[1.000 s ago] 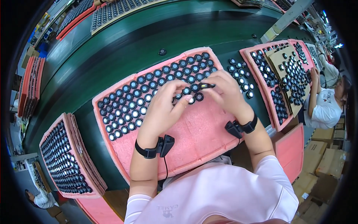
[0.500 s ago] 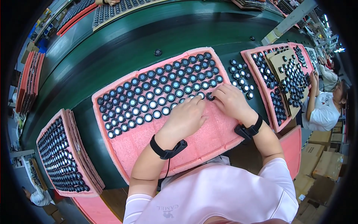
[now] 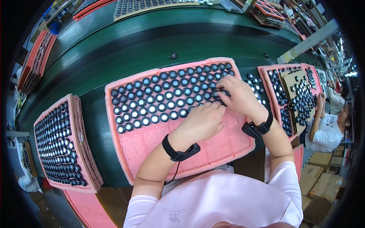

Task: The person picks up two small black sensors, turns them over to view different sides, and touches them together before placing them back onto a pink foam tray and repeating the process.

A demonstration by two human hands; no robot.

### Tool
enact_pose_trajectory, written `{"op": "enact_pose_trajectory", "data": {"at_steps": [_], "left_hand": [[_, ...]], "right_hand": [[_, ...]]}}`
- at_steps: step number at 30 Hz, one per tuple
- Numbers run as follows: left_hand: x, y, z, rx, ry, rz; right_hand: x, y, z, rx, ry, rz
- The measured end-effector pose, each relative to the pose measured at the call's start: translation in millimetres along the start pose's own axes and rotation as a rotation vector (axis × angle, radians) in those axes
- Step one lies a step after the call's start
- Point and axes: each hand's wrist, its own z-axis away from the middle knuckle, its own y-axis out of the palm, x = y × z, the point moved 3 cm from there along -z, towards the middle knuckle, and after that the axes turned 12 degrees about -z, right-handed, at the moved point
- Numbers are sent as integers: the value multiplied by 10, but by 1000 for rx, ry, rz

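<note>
Both forearms enter from the lower edge, each with a black wrist strap, and converge on the near right part of a pink foam tray. The left hand lies palm down, wrist low on bare foam, fingers curled forward so that the fingertips meet the last filled row; its grip is narrow, and whether it pinches a part cannot be told, since the knuckles hide the tips. The right hand arches over from the right, fingers bent down onto the round black caps at the tray's right end; its grip is likewise closed down, seemingly on one small cap, though the view is too poor to confirm. The two hands sit just beside each other, nearly touching. The tray rests flat on the dark green surface, its long axis running left to right and rising slightly toward the right; the caps stand upright in sockets, pale centres facing up, filling the far rows while the near half of the foam is bare. To the left, apart from it, a stack of pink trays filled with the same caps lies with its long axis running near to far. To the right, further filled trays carry a brown card sheet, and beyond them another person in a white top reaches toward that stack.
</note>
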Motion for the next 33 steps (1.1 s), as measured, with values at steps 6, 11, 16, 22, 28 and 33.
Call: {"op": "enact_pose_trajectory", "data": {"at_steps": [6,11,16,22,28,33], "left_hand": [[82,-116,97,-80,-16,-29],[281,-300,214,-184,-244,-167],[448,-674,349,-238,-355,-159],[472,-818,414,-303,-299,-100],[419,-984,519,-474,-229,122],[300,-1083,530,-650,-135,318]], "right_hand": [[97,326,-999,55,51,-219],[-32,818,-1718,172,66,-72],[-196,1260,-2014,217,77,11],[-368,1458,-2144,251,120,-26],[87,1078,-1713,-79,94,-799],[471,664,-814,-124,217,-1286]]}}
